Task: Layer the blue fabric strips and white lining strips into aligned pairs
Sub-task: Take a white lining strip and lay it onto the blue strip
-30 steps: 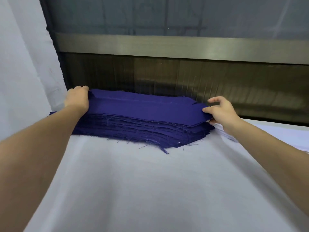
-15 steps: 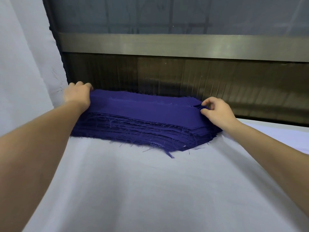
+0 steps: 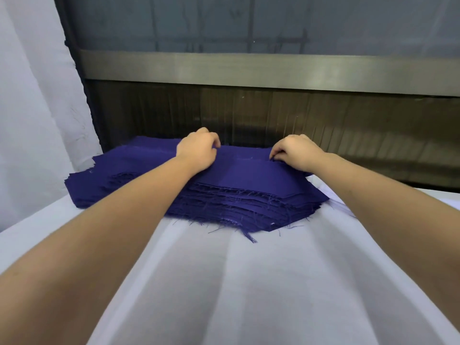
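**On a white-draped counter [image 3: 249,290], a stack of blue fabric strips [image 3: 249,205] lies under a person's left hand [image 3: 199,151] and right hand [image 3: 296,153].**

The counter's cloth fills the near view in long soft folds. Behind it stands a dark panel [image 3: 273,115] topped by a metal rail [image 3: 249,68]. The stack sits at the counter's far edge, just in front of the panel, with its frayed edges facing the camera. White lining [image 3: 334,197] shows at the stack's right side. Both hands rest on the top layer, near each other. The left grip curls round the strip's far edge, and the right grip is clamped on the cloth – fingertips pinched together. Loose blue threads [image 3: 250,236] trail off the near corner.
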`<action>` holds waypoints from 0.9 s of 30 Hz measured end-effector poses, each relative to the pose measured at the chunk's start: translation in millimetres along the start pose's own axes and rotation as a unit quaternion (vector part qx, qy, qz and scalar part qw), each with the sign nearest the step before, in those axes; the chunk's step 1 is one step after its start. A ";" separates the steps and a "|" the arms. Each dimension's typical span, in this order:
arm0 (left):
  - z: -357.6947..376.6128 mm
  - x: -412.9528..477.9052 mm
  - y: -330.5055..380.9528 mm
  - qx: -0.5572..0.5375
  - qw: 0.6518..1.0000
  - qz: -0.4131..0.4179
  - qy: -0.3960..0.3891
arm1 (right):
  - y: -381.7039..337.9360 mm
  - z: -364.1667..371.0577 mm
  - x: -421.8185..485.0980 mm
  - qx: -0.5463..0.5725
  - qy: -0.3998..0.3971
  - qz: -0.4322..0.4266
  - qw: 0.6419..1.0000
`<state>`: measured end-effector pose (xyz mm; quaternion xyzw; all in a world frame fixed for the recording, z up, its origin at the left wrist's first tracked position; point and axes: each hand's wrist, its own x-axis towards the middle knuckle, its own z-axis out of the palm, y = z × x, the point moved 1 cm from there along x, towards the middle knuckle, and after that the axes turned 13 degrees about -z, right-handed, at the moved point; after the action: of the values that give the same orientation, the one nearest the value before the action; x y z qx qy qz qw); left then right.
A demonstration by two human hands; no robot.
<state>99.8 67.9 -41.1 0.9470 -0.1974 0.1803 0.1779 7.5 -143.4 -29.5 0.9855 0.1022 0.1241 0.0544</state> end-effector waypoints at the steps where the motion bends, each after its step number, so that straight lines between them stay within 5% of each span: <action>1: 1.5 0.7 4.3 -0.009 1.000 0.004 -0.002 | -1.8 -0.1 0.0 0.004 0.008 0.010 1.000; 5: 5.4 2.1 15.0 -0.032 0.999 0.016 -0.007 | -5.0 -0.3 2.1 0.075 0.071 0.087 0.991; 13: 11.6 -4.8 14.9 -0.056 0.998 0.023 -0.013 | -3.4 -11.0 4.9 0.352 0.160 0.210 0.898; 21: 13.0 -2.4 39.8 -0.149 0.984 -0.018 -0.097 | -3.6 -16.5 16.3 0.313 0.249 0.231 0.887; 27: 15.9 -3.3 45.4 -0.029 0.998 -0.042 0.042 | -8.4 -23.1 15.1 0.275 0.290 0.226 0.888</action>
<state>81.3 23.4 -44.2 0.9405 -0.1553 0.2061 0.2211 14.3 -130.1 -4.9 0.8776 -0.0823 0.3797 -0.2808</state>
